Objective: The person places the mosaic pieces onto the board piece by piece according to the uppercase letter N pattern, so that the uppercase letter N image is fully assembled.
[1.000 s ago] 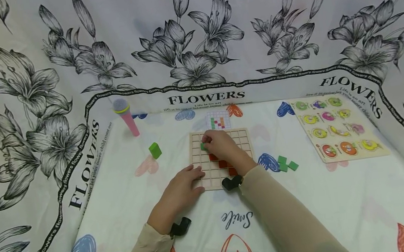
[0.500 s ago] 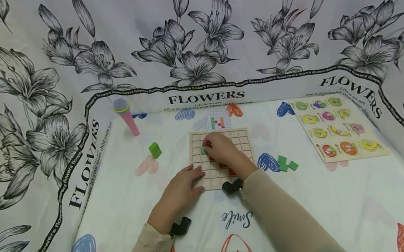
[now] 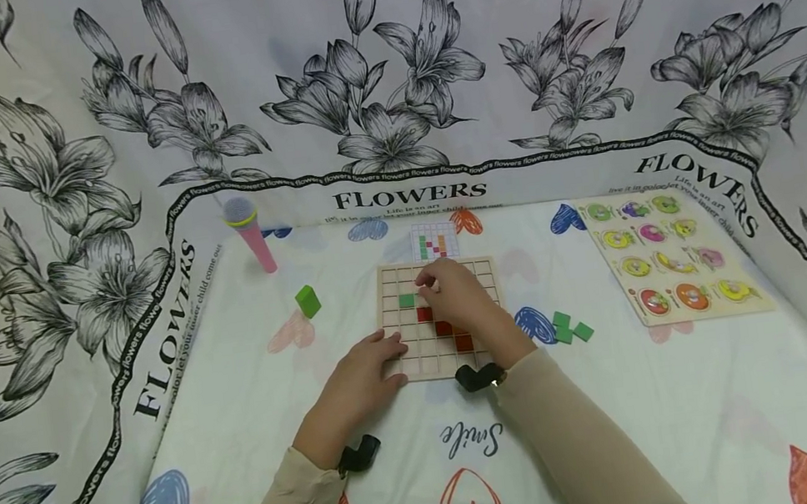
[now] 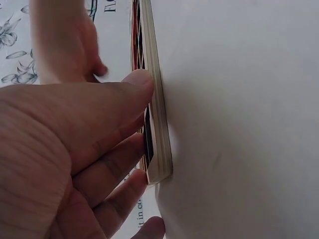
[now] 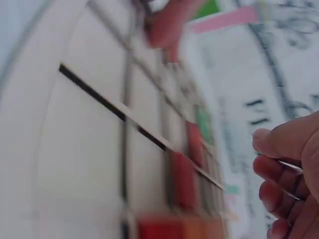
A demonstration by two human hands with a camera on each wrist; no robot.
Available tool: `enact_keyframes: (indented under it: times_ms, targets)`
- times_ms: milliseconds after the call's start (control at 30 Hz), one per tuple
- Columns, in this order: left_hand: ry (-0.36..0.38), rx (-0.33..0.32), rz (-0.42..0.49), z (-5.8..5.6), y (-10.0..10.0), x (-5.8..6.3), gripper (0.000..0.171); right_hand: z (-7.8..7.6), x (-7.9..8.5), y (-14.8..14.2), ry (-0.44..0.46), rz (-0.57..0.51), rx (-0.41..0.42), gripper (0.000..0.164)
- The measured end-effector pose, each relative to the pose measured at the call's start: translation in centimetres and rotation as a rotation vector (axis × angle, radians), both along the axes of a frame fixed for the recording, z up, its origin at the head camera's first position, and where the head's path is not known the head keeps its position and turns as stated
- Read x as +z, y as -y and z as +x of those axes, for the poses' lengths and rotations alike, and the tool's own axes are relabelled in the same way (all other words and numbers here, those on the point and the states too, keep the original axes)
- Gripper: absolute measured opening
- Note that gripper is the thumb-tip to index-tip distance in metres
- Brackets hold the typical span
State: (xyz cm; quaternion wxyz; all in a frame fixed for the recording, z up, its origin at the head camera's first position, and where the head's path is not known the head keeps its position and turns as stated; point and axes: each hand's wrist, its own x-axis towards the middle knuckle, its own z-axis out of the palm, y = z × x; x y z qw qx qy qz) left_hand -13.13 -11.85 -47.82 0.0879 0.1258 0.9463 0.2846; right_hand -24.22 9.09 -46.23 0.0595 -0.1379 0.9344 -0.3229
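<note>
My left hand rests at the near left corner of the wooden grid board. In the left wrist view its thumb and fingertips touch the board's edge. My right hand hovers over the upper middle of the board, its fingers loosely curled with nothing between them. A green tile lies in a cell left of those fingers. Red tiles run diagonally down to the right, partly under the right hand. In the right wrist view the red tiles and grid bars are blurred.
A pattern card lies behind the board. Loose green tiles sit to the right, and a green block stands left. Farther out are a toy microphone and a fruit puzzle board.
The right hand has let go of the green tile, which now lies in its cell, and has moved right and away from it. The left hand stays at the board's corner.
</note>
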Motion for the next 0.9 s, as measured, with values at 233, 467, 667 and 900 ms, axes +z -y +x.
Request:
enact_keyframes:
  times_ms: [233,467,667,900]
  targets:
    - [0.036,0.035,-0.001,0.1,-0.2,0.1,0.051,2.9,-0.5,-8.2,-0.001,-0.036,-0.170,0.022]
    - [0.051,0.041,0.005,0.2,-0.1,0.4,0.051,5.6,-2.1,-16.2,0.044,0.090,-0.270,0.035]
    - [0.051,0.050,0.001,0.3,0.0,0.3,0.052,6.3,-2.6,-18.2,0.096,0.131,-0.248,0.037]
    - [0.051,0.044,0.002,0.2,-0.2,0.3,0.051,6.6,-2.6,-18.5,0.111,0.136,-0.290,0.040]
